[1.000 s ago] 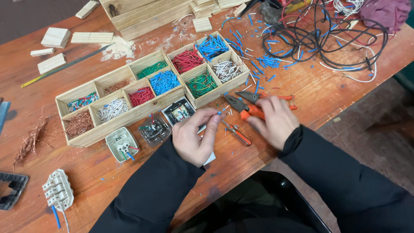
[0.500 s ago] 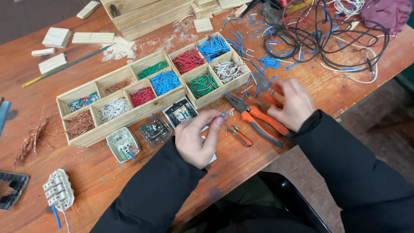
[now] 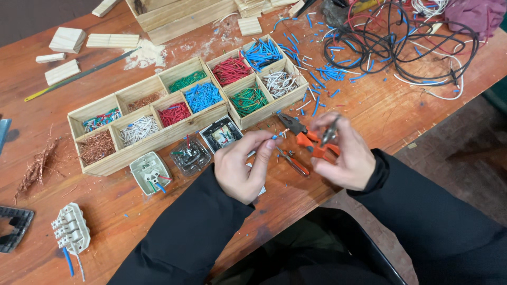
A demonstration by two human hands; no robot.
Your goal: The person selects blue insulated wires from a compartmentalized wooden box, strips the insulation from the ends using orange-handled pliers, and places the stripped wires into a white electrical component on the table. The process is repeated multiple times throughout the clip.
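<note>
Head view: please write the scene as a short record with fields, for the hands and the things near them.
left hand: pinches a short blue wire piece
right hand: holds a small grey object, too blurred to name
pliers: orange handles, lying on the table between the hands
wooden tray: compartments of sorted wire pieces
black cables: tangled, far right

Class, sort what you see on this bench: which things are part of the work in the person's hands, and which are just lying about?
In use:
left hand pinching a blue wire piece
right hand holding a small grey tool
orange pliers under the hands

Lying about:
wire tray
cable tangle
wood blocks
copper scraps
white terminal block
</note>
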